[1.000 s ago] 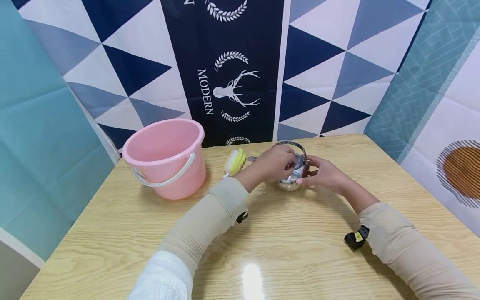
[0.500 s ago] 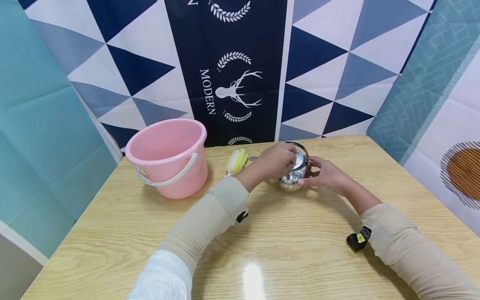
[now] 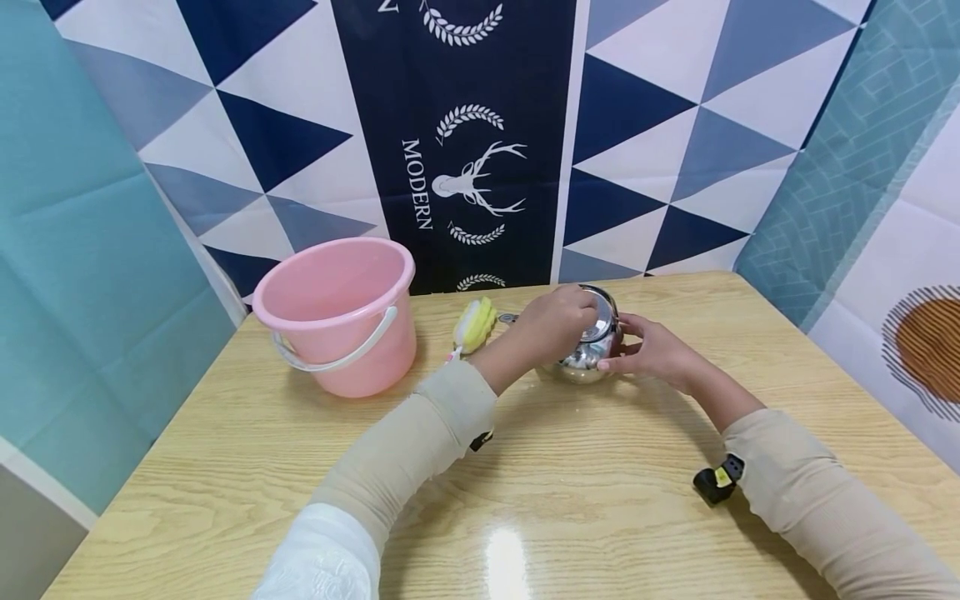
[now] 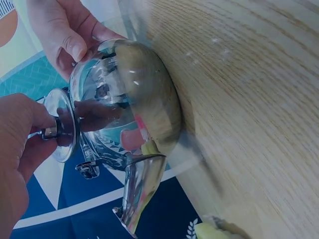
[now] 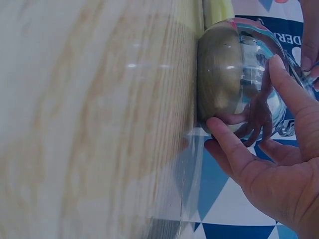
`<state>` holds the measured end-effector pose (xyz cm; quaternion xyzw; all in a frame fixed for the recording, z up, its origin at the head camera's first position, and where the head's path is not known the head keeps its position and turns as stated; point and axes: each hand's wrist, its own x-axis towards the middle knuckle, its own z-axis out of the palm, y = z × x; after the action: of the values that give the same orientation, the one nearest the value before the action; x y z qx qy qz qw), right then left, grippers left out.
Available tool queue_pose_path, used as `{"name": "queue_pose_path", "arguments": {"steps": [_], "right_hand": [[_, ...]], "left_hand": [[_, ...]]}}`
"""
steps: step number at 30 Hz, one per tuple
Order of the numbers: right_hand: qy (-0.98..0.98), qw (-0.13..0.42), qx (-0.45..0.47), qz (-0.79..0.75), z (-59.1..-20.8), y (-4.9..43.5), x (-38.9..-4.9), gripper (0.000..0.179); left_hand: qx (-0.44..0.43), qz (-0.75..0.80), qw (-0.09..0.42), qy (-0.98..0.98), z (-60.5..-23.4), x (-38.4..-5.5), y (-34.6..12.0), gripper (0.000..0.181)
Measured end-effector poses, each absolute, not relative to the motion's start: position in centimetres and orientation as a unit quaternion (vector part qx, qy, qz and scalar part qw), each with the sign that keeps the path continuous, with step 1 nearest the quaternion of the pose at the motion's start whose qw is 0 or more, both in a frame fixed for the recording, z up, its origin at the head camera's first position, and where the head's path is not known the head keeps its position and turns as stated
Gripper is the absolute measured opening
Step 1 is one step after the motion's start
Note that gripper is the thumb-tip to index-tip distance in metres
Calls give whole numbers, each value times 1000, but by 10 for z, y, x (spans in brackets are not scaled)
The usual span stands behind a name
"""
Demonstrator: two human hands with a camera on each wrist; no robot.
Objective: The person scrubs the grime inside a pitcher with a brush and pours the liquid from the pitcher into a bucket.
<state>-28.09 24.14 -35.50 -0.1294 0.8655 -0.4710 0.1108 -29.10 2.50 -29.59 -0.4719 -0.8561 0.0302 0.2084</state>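
A shiny metal kettle [image 3: 581,367] stands upright on the table towards the back right. Its round lid [image 4: 62,146] is at the top opening; I cannot tell whether it sits fully down. My left hand [image 3: 555,325] pinches the knob [image 4: 50,133] of this lid between thumb and fingers. My right hand [image 3: 656,354] holds the kettle's right side, thumb low at the front and fingers behind. The loop handle [image 3: 602,292] lies tipped back around the lid's far side. In the left wrist view the spout [image 4: 139,189] is plain; my left hand mostly hides it in the head view.
To the left stands a pink bucket [image 3: 367,354] with a white handle hanging at its front. Between bucket and kettle lies a yellow and white scrub brush [image 3: 474,325]. The wooden table [image 3: 592,500] ends at the patterned wall cloth behind.
The kettle's loop handle has tipped from raised to lying back. The lid, mostly hidden before, now shows flatter on top beneath my left fingers. My right hand has stayed on the kettle.
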Motion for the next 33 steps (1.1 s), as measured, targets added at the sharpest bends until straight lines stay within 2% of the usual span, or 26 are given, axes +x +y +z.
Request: {"name": "queue_pose_path", "arguments": {"steps": [4,11,26,33], "right_hand": [[865,109,-134,-472,-356,241,-282,98],[862,105,-144,-475,-355,239,-281,94],[863,105,-143,-473,-354,240,-281,95],[859,105,-146,-479,-353,241,-279,95]], "left_hand": [[-480,39,224,-847,-295,-288,24,18],[-485,36,219,-846,-297,-284,24,17],[-523,-12,316,-792,-310,-281,12,10],[-536,-20,300,-789,-311,-272,7,6]]}}
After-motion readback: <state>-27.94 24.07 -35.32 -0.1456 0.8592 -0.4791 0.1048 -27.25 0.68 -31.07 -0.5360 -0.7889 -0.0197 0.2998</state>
